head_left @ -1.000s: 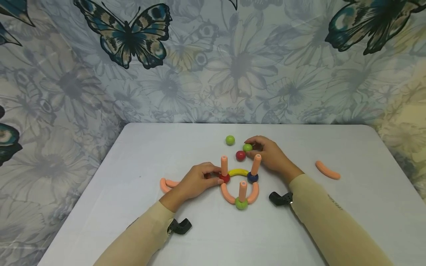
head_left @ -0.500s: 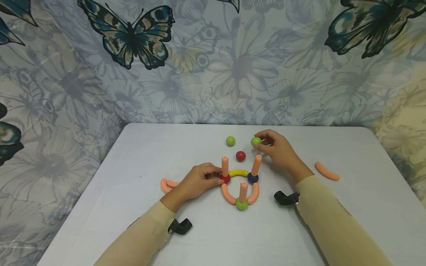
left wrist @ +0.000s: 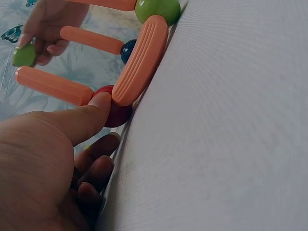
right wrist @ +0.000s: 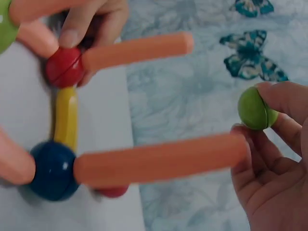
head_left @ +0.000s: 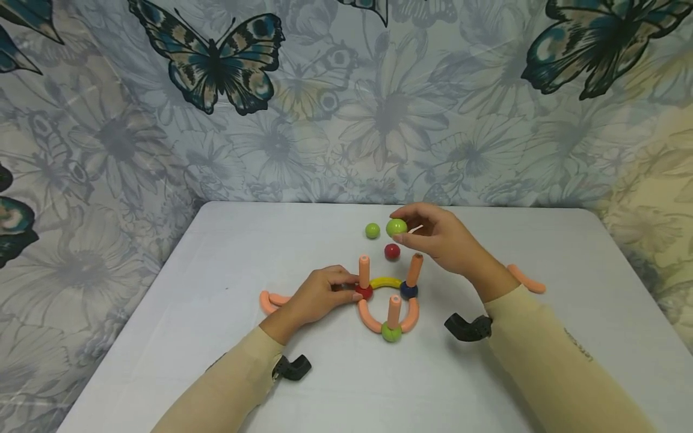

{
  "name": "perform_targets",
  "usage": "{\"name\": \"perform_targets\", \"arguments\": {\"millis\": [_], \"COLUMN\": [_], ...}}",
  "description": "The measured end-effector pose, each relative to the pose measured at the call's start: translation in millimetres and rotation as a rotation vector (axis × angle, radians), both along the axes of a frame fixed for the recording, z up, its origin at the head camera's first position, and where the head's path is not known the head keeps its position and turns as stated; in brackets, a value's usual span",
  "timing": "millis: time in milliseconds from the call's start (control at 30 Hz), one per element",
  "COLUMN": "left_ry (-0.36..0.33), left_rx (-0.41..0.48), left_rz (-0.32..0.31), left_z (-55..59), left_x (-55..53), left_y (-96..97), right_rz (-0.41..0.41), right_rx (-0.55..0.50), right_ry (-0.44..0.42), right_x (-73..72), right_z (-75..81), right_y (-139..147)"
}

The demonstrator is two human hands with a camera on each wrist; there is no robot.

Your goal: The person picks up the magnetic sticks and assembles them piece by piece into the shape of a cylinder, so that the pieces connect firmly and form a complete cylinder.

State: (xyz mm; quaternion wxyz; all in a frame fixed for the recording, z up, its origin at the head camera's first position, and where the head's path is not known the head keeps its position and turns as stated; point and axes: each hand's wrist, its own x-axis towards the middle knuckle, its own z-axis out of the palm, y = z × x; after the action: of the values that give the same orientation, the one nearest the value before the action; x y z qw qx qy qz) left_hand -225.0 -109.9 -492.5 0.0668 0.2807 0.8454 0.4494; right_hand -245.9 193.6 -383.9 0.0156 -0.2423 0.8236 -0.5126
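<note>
My right hand [head_left: 438, 234] pinches a green ball [head_left: 396, 227] between thumb and fingers, held up off the table. In the right wrist view a groove runs around that green ball [right wrist: 255, 108]. My left hand [head_left: 322, 291] holds the red ball [head_left: 364, 292] of a ring-shaped toy build, thumb on its near side. The ring also has a blue ball [head_left: 408, 290], a green ball [head_left: 391, 333], a yellow curved rod [head_left: 385, 282] and two orange curved rods [head_left: 368, 317]. An orange straight rod [head_left: 364, 270] stands up from each of the three balls.
Behind the ring lie a loose red ball [head_left: 392, 251] and a loose green ball [head_left: 372, 231]. One orange curved rod [head_left: 526, 279] is at the right, partly behind my right arm. More orange curved rods [head_left: 266, 302] lie left of my left hand. A patterned cloth hangs beyond the white table [head_left: 346, 391].
My right hand has lifted the green ball from beside the loose red ball, first drawing it back to the right, then bringing it left and higher. The left hand stays on the ring's red ball.
</note>
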Motion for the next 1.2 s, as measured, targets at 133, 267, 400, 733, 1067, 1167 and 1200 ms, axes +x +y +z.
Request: {"name": "perform_targets", "arguments": {"millis": [133, 267, 400, 733, 1067, 1167, 1200], "left_ry": [0.0, -0.001, 0.008, -0.003, 0.006, 0.004, 0.005], "left_rx": [0.006, 0.013, 0.016, 0.004, 0.002, 0.005, 0.004], "left_rz": [-0.007, -0.012, -0.015, -0.018, -0.016, -0.016, -0.016], "left_z": [-1.2, -1.6, -1.4, 0.7, 0.7, 1.2, 1.4], "left_x": [-1.0, -1.8, -1.9, -1.3, -1.2, -1.0, -0.9], "left_y": [-0.7, -1.2, -1.3, -2.3, -1.3, -1.0, -0.8], "right_rz": [0.083, 0.134, 0.149, 0.193, 0.208, 0.208, 0.209], "right_rx": [0.013, 0.002, 0.006, 0.159, 0.172, 0.178, 0.177], "right_ry": [0.039, 0.034, 0.053, 0.028, 0.013, 0.009, 0.008], "right_x": [6.7, 9.6, 9.3, 8.4, 9.7, 9.5, 9.6], "right_z": [10.3, 15.6, 18.3, 13.0, 15.2, 15.4, 15.6], "right_y": [-14, -24, -33, -43, -42, -42, -42]}}
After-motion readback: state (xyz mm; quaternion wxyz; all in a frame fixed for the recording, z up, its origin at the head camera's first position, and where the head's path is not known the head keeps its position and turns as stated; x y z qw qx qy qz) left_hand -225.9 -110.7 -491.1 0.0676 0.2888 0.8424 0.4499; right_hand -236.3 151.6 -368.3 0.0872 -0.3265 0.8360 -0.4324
